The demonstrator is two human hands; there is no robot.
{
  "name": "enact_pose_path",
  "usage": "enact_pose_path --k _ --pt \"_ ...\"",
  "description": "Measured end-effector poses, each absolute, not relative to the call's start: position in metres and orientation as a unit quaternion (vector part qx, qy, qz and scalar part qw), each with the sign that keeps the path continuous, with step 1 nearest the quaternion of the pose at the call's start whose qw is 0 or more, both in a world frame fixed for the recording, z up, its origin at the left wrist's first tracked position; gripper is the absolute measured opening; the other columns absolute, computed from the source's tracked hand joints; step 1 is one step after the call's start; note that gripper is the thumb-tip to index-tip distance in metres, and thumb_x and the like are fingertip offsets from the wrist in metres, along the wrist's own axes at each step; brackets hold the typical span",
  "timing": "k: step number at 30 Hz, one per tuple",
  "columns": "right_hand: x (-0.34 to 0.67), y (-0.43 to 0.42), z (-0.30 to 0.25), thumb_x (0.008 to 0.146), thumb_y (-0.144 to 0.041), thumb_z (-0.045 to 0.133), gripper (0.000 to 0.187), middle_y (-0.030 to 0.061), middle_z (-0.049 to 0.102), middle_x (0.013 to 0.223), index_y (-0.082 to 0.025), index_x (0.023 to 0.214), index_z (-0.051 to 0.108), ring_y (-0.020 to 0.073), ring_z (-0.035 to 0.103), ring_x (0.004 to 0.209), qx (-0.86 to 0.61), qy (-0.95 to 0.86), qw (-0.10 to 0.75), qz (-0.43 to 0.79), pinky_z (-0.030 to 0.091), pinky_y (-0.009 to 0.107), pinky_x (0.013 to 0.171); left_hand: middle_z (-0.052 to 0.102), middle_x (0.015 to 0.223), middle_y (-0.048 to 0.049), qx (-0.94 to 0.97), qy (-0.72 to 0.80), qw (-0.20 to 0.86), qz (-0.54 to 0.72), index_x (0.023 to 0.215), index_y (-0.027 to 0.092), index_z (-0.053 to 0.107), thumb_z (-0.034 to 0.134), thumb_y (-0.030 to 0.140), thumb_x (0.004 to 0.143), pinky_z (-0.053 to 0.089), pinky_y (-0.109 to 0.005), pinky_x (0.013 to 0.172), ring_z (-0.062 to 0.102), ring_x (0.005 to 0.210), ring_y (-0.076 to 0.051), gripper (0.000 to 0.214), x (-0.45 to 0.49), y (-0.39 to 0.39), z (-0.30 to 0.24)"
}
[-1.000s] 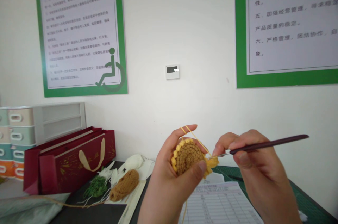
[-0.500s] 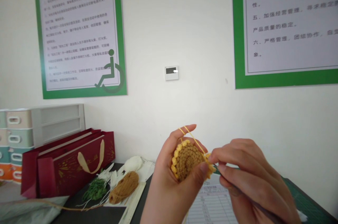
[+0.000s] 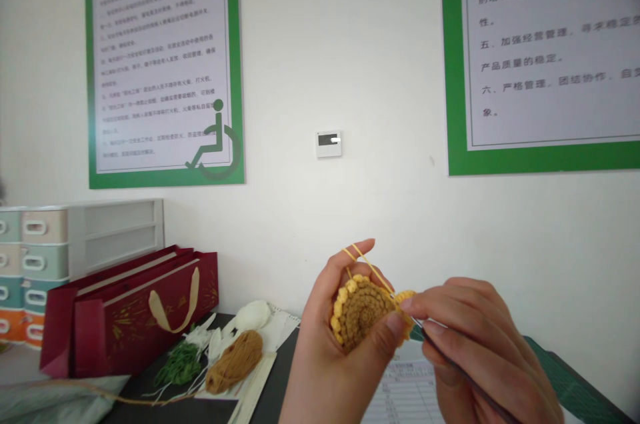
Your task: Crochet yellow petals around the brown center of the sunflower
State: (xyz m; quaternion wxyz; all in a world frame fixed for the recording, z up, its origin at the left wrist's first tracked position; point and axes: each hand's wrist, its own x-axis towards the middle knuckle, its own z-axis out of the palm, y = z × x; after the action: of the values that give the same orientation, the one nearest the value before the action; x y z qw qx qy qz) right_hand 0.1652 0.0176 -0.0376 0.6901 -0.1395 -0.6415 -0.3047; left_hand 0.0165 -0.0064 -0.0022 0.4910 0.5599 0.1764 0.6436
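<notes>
My left hand [image 3: 333,351] is closed on a round crochet piece [image 3: 364,311], brown in the middle with yellow bobbles round its edge. Thumb and fingers pinch its rim. Yellow yarn [image 3: 361,257] runs over my raised forefinger down to the piece. My right hand [image 3: 480,357] is closed round a thin crochet hook [image 3: 440,349], whose tip meets the right edge of the piece. Most of the hook is hidden by my fingers.
On the dark table lie a brown yarn skein [image 3: 235,361], green yarn [image 3: 179,364], white yarn [image 3: 253,314] and a printed sheet [image 3: 405,394]. Dark red gift bags [image 3: 125,317] and a drawer unit [image 3: 55,257] stand at the left. A green cutting mat [image 3: 570,384] lies at the right.
My right hand has turned, so the hook's long handle, which stuck out to the right a second ago, now points down behind my fingers. The view has shifted slightly.
</notes>
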Motion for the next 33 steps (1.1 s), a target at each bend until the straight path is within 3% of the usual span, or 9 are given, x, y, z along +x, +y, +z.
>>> enact_pose_path --k 7,16,19,23,29,33 --pt "0.17 0.007 -0.03 0.096 -0.019 0.06 0.018 0.0078 0.083 0.094 -0.026 0.11 0.069 0.0233 0.077 0.078 -0.121 -0.669 0.687 -0.258 0.056 0.045 0.074 0.066 0.091 -0.0007 0.549 0.202 0.484 0.65 0.127 0.024 0.066 0.085 0.021 0.08 0.049 -0.022 0.065 0.058 0.072 -0.012 0.051 0.017 -0.007 -0.001" --pt "0.156 0.002 -0.027 0.101 -0.019 0.058 0.012 0.0029 0.078 0.093 -0.027 0.107 0.066 0.0196 0.073 0.088 -0.111 -0.623 0.774 0.026 0.059 0.036 0.075 0.069 0.093 -0.0013 0.536 0.194 0.548 0.612 0.134 0.025 0.062 0.086 0.018 0.076 0.044 -0.022 0.059 0.058 0.067 -0.011 0.063 0.015 -0.01 0.0" --pt "0.154 0.008 -0.029 0.102 -0.021 0.057 0.01 0.0017 0.075 0.094 -0.027 0.105 0.065 0.0167 0.073 0.092 -0.139 -0.619 0.771 0.049 0.061 0.031 0.081 0.07 0.094 -0.0015 0.525 0.192 0.568 0.605 0.135 0.025 0.063 0.088 0.017 0.073 0.046 -0.022 0.06 0.059 0.068 -0.011 0.067 0.015 -0.011 0.001" --pt "0.154 0.012 -0.031 0.104 -0.021 0.057 0.01 -0.0003 0.074 0.095 -0.027 0.106 0.064 0.0106 0.073 0.088 -0.177 -0.615 0.765 0.079 0.06 0.02 0.077 0.071 0.094 -0.0007 0.516 0.192 0.572 0.608 0.133 0.025 0.063 0.088 0.015 0.072 0.046 -0.021 0.058 0.063 0.07 -0.011 0.067 0.016 -0.011 0.003" --pt "0.155 0.012 -0.034 0.104 -0.026 0.057 0.008 -0.0014 0.073 0.095 -0.028 0.102 0.064 0.0092 0.072 0.089 -0.198 -0.603 0.765 0.11 0.059 0.017 0.079 0.073 0.093 -0.0004 0.504 0.197 0.568 0.62 0.143 0.025 0.054 0.087 0.01 0.072 0.049 -0.02 0.062 0.066 0.072 -0.011 0.08 0.017 -0.012 0.004" --pt "0.157 0.01 -0.032 0.101 -0.031 0.063 0.006 -0.003 0.069 0.087 -0.028 0.096 0.065 0.0076 0.067 0.076 -0.223 -0.608 0.745 0.159 0.055 0.014 0.068 0.073 0.093 -0.0015 0.499 0.202 0.556 0.633 0.151 0.026 0.044 0.085 0.008 0.074 0.048 -0.02 0.058 0.064 0.068 -0.011 0.089 0.019 -0.014 0.004"
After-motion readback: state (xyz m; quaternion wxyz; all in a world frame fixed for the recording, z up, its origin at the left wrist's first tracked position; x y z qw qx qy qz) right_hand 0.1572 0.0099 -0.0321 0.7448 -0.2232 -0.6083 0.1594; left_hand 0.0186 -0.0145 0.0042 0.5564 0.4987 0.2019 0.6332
